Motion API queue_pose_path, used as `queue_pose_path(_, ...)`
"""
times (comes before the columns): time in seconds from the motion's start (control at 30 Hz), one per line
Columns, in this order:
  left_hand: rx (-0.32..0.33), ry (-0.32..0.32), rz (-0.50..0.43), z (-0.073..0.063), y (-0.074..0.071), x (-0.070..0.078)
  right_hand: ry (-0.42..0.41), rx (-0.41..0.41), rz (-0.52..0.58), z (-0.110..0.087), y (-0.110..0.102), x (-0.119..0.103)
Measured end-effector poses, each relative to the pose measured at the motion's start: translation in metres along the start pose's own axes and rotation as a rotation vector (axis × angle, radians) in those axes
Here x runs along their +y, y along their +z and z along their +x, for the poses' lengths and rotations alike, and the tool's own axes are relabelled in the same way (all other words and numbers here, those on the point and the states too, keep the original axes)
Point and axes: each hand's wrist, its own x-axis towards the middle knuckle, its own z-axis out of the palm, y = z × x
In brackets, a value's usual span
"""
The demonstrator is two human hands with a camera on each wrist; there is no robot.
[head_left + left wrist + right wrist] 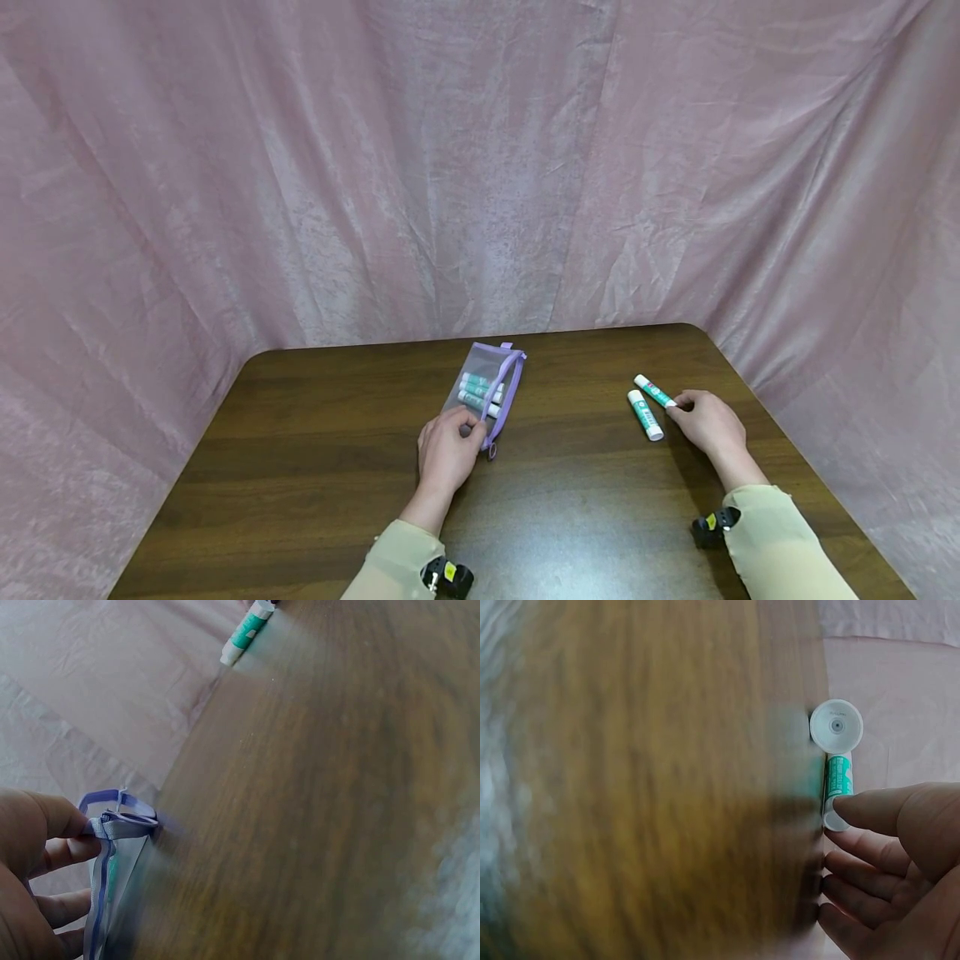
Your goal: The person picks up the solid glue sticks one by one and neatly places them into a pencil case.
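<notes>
The left hand (448, 450) pinches a mesh pouch (483, 360) at its zip end, apparently to steady it, green-and-white sticks (480, 392) inside, while the right hand (708, 422) pinches one loose stick (654, 391), another stick (645, 415) just left of it

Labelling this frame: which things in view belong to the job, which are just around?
Likely job:
pouch pinched by left hand
bagged sticks
pinched stick in right hand
loose stick beside it

Just around:
table
curtain
wrist cameras
</notes>
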Motion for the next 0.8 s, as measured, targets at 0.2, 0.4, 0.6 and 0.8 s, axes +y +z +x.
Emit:
queue_pose_path(0.2, -0.005, 0.002, 0.006, 0.0002, -0.0011, 0.0, 0.005, -0.005, 0.004, 0.0001, 0.0013, 0.0012)
queue_pose_path(0.4, 0.029, 0.02, 0.005, -0.0005, 0.0037, -0.0028, 0.015, -0.003, 0.016, -0.0005, 0.0002, 0.0011)
queue_pose_path(0.6, -0.016, -0.01, 0.008, 0.0009, 0.0005, 0.0012, 0.015, 0.005, 0.036, -0.0022, -0.0028, 0.0014)
queue_pose_path(0.8, -0.016, -0.008, 0.007, 0.0011, 0.0011, 0.0001, 0.023, 0.002, 0.051, -0.0034, -0.0039, 0.0027)
